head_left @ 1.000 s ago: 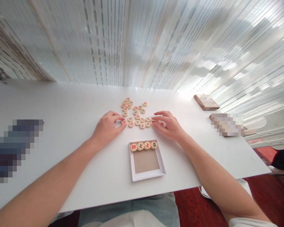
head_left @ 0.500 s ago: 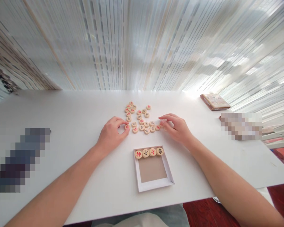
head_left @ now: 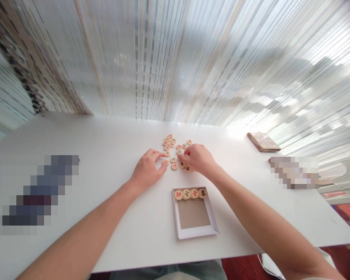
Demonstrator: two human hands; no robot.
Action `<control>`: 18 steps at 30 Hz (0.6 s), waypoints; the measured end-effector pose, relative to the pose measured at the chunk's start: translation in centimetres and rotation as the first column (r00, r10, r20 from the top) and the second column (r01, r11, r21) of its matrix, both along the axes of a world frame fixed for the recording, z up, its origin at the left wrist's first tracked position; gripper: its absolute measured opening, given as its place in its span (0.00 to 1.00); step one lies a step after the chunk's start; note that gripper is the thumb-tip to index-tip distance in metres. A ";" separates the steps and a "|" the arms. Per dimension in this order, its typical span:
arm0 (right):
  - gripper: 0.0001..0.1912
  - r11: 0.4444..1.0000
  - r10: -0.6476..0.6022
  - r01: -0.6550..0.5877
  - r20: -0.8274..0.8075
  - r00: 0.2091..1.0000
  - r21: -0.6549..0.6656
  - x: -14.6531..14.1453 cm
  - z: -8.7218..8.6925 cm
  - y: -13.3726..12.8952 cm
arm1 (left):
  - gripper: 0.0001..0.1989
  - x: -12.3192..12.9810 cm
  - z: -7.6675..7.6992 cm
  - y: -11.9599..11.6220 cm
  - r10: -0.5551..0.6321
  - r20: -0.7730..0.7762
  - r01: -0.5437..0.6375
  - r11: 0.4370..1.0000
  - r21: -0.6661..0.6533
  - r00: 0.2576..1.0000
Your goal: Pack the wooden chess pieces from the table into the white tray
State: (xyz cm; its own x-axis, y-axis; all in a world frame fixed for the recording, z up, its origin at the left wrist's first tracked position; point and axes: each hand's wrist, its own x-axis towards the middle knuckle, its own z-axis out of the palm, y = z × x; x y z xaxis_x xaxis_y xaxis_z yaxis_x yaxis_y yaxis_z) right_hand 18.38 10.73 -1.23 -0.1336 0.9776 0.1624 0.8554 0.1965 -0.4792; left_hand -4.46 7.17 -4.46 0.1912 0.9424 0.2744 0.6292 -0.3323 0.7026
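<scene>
Round wooden pieces with red or black characters (head_left: 174, 166) lie in a loose cluster mid-table. At the cluster's left edge is my left hand (head_left: 150, 168), thumb and fingers apart, beside a red-marked piece (head_left: 165, 162). My right hand (head_left: 198, 158) reaches over the cluster's right part with its fingers bent down, hiding several pieces; what its fingertips touch is unclear. Nearer to me stands a shallow white box (head_left: 192, 234) with a brown bottom, a row of several pieces along its far side, one of them red-marked (head_left: 178, 194) at the left end.
On the white table (head_left: 119, 241), a flat box (head_left: 263, 142) lies at the far right, with a blurred-out item (head_left: 294, 171) just nearer. Another blurred-out dark item (head_left: 43, 190) is on the left. A striped string curtain (head_left: 163, 58) hangs behind the table.
My right hand has moved left from the cluster's right end to over its pieces. My left hand stays at the left edge. The view has shifted a little.
</scene>
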 end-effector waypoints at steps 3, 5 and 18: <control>0.19 1.000 -0.010 0.008 -0.063 0.998 -0.020 -0.6 -0.5 0.3 | 0.12 0.0 -0.3 0.1 0.005 0.033 -0.005 1.000 0.007 0.999; 0.16 1.000 -0.010 0.006 -0.154 0.988 -0.026 -0.4 -0.5 0.2 | 0.11 -0.1 -0.3 0.2 0.010 0.062 -0.011 1.000 0.009 0.998; 0.25 0.929 -0.074 -0.279 -0.859 0.507 -0.244 0.1 1.0 -7.2 | 0.10 2.7 1.8 -3.6 -0.151 0.451 0.181 0.983 -0.024 0.880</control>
State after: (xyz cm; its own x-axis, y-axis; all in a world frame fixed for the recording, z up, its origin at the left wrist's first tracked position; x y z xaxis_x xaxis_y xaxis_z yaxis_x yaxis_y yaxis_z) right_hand 18.51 3.52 -0.24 -0.2075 0.9769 -0.0506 -0.0125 -0.0544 -0.9984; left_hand -1.75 3.58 -2.63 0.2184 0.9259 0.3082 0.1848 -0.3493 0.9186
